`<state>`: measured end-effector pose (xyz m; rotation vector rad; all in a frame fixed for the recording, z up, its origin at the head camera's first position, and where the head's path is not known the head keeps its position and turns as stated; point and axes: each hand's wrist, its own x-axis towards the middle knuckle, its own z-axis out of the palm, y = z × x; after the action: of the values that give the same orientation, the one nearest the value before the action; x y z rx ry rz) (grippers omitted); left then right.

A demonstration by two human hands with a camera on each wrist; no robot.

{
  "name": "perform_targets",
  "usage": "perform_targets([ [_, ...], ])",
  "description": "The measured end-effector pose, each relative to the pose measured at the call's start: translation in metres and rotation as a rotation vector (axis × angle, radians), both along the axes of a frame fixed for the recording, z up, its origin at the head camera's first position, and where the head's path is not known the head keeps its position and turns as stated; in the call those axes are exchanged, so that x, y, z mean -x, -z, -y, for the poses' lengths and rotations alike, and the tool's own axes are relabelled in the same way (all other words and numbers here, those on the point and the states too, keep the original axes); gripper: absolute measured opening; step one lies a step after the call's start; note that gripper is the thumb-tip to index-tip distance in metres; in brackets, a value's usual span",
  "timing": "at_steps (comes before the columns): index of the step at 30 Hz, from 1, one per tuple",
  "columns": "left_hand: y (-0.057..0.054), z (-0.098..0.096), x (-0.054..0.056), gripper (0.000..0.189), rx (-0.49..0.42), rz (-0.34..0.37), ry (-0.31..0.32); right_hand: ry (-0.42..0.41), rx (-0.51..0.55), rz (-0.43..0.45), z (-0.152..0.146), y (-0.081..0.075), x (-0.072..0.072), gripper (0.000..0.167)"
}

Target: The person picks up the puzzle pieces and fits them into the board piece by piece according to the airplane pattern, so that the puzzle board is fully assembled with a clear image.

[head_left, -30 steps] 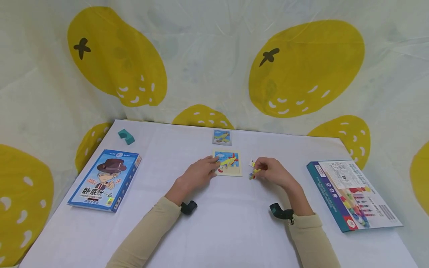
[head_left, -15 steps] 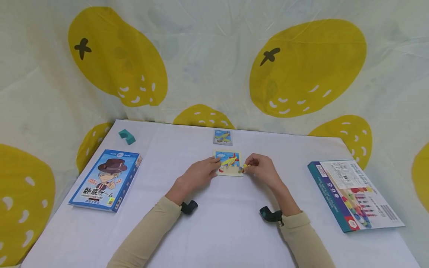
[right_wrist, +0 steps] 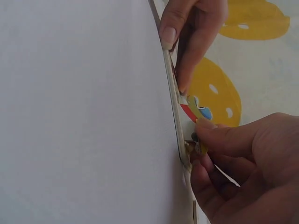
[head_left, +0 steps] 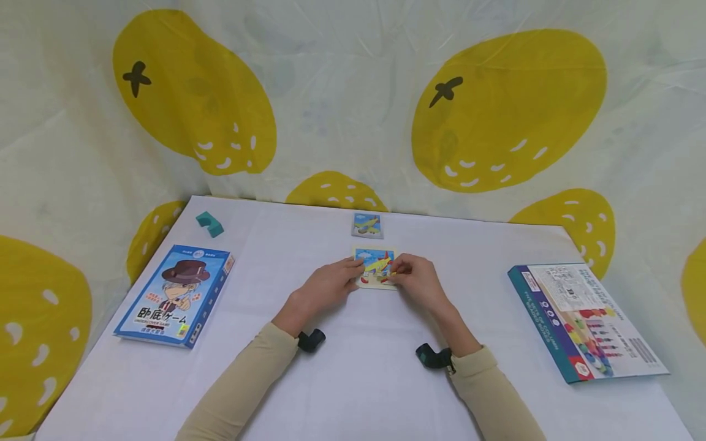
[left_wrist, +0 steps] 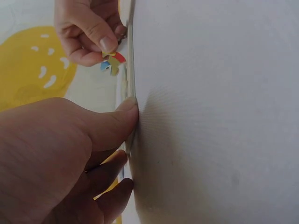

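Note:
A square jigsaw puzzle board [head_left: 376,286] with a yellow aeroplane picture lies before me. My left hand [head_left: 329,283] holds the board at its left side. In the left wrist view its thumb [left_wrist: 126,114] presses the near edge. My right hand [head_left: 420,282] pinches a small puzzle piece [right_wrist: 192,111] between thumb and fingers over the board's right part. The piece shows red, blue and yellow-green, and is tilted. Whether it touches the board cannot be told. Just behind the board lies a small card [head_left: 368,225] with the same aeroplane picture.
A blue game box [head_left: 173,297] lies on the left, with a teal arch-shaped block [head_left: 209,224] behind it. On the right is a flat teal-and-white box [head_left: 587,321]. A white cloth covers the table [head_left: 364,380]; a curtain with yellow fruit shapes hangs behind.
My right hand has moved left with the puzzle piece, from beside the board to over its right part. The left hand has stayed at the board's left side.

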<state>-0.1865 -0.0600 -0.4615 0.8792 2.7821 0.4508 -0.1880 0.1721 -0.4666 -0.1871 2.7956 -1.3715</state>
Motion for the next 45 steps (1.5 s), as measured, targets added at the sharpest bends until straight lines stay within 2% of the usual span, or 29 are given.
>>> perform_targets([
  [12,0.004,-0.001,0.001,0.053,-0.002,0.016,-0.013,-0.056,-0.042,-0.005,0.018,0.0,0.002,0.005],
  [22,0.003,-0.001,0.0,0.052,0.001,-0.007,-0.012,-0.076,-0.093,-0.052,0.023,0.002,0.002,0.01],
  [31,0.004,-0.001,-0.001,0.052,-0.013,-0.016,-0.011,-0.105,-0.123,-0.067,0.024,0.003,0.002,0.003],
  [36,0.004,0.0,-0.001,0.05,-0.031,-0.028,0.011,-0.107,-0.139,-0.052,0.025,0.003,0.002,0.006],
  [40,0.003,0.001,-0.002,0.047,-0.035,-0.064,0.04,-0.097,-0.161,-0.045,0.025,0.001,0.001,0.003],
  [45,0.004,0.0,-0.003,0.045,-0.031,-0.088,0.047,-0.086,-0.185,-0.042,0.023,0.0,0.0,0.006],
])
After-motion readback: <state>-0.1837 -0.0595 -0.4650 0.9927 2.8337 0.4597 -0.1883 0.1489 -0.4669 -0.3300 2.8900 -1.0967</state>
